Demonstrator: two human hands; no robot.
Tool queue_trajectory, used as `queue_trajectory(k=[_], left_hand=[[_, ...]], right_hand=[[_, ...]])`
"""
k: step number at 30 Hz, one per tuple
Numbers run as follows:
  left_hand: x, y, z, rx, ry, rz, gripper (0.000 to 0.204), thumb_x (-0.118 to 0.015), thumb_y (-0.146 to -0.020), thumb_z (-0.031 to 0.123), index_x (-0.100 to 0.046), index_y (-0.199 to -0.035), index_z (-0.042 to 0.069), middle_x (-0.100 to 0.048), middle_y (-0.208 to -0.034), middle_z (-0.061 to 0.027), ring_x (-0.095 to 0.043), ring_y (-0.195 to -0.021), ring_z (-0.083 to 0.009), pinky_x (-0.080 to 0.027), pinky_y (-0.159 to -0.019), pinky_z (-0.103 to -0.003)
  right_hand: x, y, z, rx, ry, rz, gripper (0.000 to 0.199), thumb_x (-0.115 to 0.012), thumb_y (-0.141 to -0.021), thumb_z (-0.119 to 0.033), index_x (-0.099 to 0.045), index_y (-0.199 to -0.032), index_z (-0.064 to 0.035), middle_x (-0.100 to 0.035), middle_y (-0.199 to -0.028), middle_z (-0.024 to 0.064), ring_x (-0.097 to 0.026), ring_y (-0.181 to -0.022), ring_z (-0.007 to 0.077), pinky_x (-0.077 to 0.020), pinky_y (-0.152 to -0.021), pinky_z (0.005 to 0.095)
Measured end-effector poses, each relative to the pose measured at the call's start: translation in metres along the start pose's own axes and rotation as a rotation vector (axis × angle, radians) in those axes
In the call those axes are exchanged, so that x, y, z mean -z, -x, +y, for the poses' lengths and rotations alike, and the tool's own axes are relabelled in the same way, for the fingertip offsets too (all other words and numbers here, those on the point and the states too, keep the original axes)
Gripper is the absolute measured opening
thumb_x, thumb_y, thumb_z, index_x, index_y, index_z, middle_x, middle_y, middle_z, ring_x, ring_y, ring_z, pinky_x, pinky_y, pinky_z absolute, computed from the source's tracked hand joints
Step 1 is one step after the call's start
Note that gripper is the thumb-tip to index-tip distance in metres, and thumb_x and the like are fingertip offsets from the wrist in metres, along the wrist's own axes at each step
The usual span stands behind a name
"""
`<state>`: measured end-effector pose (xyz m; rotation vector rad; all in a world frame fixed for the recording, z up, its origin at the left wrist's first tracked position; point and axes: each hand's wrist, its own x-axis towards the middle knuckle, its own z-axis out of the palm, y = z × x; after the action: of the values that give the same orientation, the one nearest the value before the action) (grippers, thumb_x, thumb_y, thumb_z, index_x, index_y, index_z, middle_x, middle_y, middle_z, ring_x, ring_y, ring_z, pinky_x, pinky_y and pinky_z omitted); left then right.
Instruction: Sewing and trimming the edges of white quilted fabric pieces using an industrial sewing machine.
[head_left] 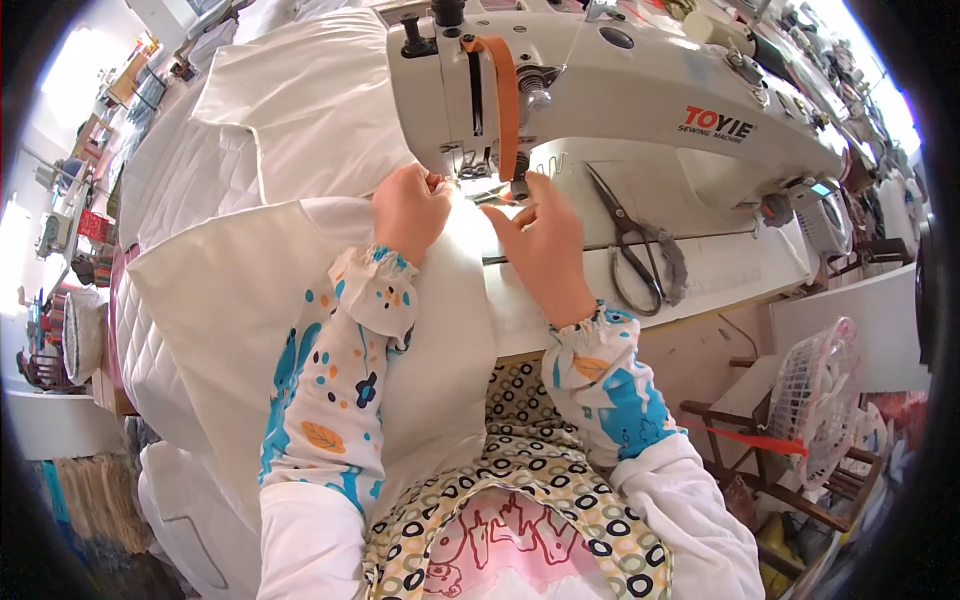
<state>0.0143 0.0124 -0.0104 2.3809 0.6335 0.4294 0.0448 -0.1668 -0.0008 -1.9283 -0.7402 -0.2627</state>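
A: Item under observation?

B: White fabric (300,300), one large smooth sheet. It covers the left part of the worktop and hangs off the near edge toward the lap.

A: Position at the needle?

B: Its far edge runs under the presser foot of the cream sewing machine (620,90). A narrow strip of it runs rightward along the worktop's front edge.

A: Contact?

B: The left hand (410,210) rests knuckles-up on the cloth just left of the foot, fingers curled. The right hand (545,240) lies flat on it just right of the foot, fingertips at the needle area.

A: Surface state?

B: Mostly flat, soft folds where it drapes.
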Motion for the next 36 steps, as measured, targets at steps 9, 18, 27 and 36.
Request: queue_trajectory(k=[9,18,27,36], left_hand=[[0.008,0.0,0.002,0.012,0.007,-0.053,0.023,-0.071,-0.078,0.02,-0.066,-0.072,-0.002,-0.066,-0.072,-0.0202,-0.066,-0.071,-0.0375,-0.051,-0.068,-0.043],[0.004,0.0,0.001,-0.053,0.008,-0.01,0.022,-0.071,-0.079,0.02,-0.066,-0.074,-0.001,-0.066,-0.071,-0.0196,-0.066,-0.07,-0.0369,-0.052,-0.068,-0.044],[0.007,-0.002,0.006,-0.097,0.03,0.006,0.018,-0.07,-0.078,0.017,-0.069,-0.076,0.0,-0.066,-0.072,-0.0193,-0.065,-0.07,-0.0379,-0.05,-0.066,-0.045],[0.004,-0.011,-0.001,-0.093,0.045,0.037,0.016,-0.069,-0.078,0.012,-0.068,-0.086,-0.002,-0.068,-0.078,-0.0197,-0.068,-0.076,-0.0371,-0.052,-0.068,-0.044]], right_hand=[[0.039,-0.041,0.021,-0.137,-0.233,-0.242,0.034,-0.066,-0.088,-0.004,-0.06,-0.121,0.0056,-0.07,-0.101,0.0097,-0.066,-0.073,0.0102,-0.0573,-0.065,0.0242],[0.032,-0.049,0.025,0.072,-0.065,-0.052,0.013,-0.067,-0.09,-0.01,-0.07,-0.092,0.0027,-0.067,-0.066,0.0065,-0.066,-0.055,0.0108,-0.051,-0.052,0.0243],[0.034,-0.046,0.021,0.057,-0.116,-0.046,0.011,-0.071,-0.09,-0.013,-0.07,-0.096,-0.0026,-0.066,-0.068,0.0101,-0.065,-0.054,0.0162,-0.0486,-0.05,0.0263],[0.036,-0.046,0.014,0.005,-0.207,-0.08,0.012,-0.069,-0.091,-0.01,-0.07,-0.096,0.0005,-0.068,-0.07,0.0068,-0.064,-0.058,0.0089,-0.0518,-0.052,0.0236]])
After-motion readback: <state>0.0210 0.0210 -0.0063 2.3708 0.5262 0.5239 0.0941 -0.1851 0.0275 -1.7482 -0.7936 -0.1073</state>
